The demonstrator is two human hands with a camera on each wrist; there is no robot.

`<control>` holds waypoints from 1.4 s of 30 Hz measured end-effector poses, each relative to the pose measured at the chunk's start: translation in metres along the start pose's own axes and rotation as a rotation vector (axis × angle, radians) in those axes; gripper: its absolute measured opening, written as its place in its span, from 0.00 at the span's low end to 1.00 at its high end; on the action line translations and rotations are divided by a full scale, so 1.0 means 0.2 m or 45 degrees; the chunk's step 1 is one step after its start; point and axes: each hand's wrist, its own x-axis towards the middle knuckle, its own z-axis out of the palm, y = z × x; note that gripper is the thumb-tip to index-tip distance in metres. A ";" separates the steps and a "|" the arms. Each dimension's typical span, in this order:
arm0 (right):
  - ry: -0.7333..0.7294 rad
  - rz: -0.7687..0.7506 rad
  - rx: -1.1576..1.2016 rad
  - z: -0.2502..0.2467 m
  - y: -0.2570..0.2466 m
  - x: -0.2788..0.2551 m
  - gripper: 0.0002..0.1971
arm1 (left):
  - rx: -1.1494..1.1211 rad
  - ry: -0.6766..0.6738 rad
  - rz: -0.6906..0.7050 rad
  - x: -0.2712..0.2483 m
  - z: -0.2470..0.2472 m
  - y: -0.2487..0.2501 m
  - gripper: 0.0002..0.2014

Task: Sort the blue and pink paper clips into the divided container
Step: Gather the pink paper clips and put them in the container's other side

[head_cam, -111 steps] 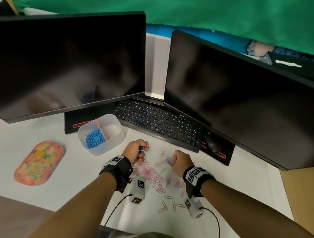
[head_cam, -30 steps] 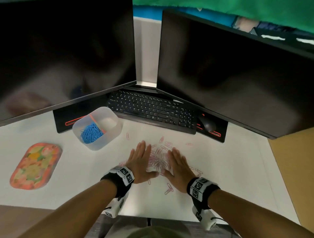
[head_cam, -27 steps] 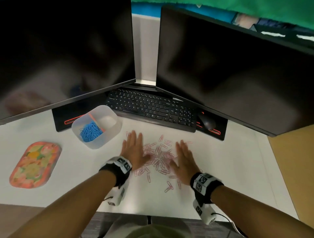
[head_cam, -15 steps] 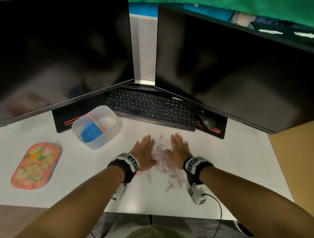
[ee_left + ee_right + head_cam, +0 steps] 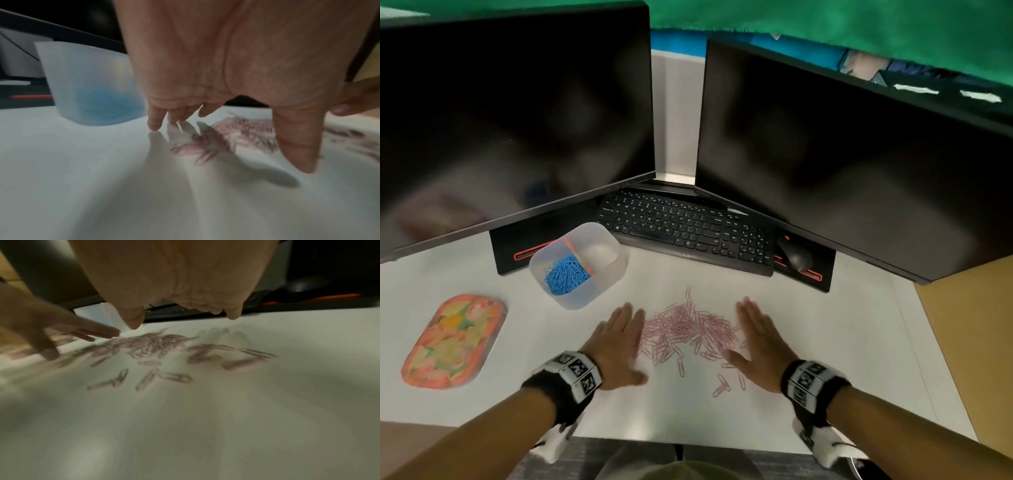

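A heap of pink paper clips (image 5: 686, 329) lies on the white desk between my hands, with a few strays (image 5: 720, 387) nearer to me. My left hand (image 5: 619, 337) is flat and open just left of the heap, fingers straight. On the heap's right side my right hand (image 5: 756, 337) is likewise flat and open. Neither hand holds anything. The translucent divided container (image 5: 599, 289) stands up and to the left; its left compartment holds blue paper clips (image 5: 566, 275), its right compartment looks empty. In the wrist views the pink paper clips (image 5: 242, 131) (image 5: 148, 344) are blurred.
Two dark monitors (image 5: 517, 113) overhang the back of the desk, with a black keyboard (image 5: 685, 229) and a mouse (image 5: 796, 257) beneath them. An orange patterned tray (image 5: 452, 342) lies at the far left. The desk's front edge runs close under my wrists.
Both hands have swept the scattered pink clips inward into a tighter heap and have now drawn apart to either side of it. Earlier the left hand held a blue clip; now it holds nothing.
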 end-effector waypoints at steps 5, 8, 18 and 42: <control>-0.209 0.238 -0.099 0.08 0.20 -0.21 0.66 | 0.149 -0.083 -0.082 -0.04 0.08 -0.02 0.65; -0.198 0.229 -0.076 0.12 0.15 -0.19 0.66 | 0.174 -0.058 -0.023 0.02 0.13 0.03 0.60; -0.131 0.042 -0.125 0.16 -0.18 0.14 0.63 | 0.257 -0.006 0.040 0.17 0.10 0.23 0.54; -0.036 0.111 0.461 0.01 -0.15 0.18 0.18 | -0.446 0.161 -0.165 0.15 -0.04 0.20 0.18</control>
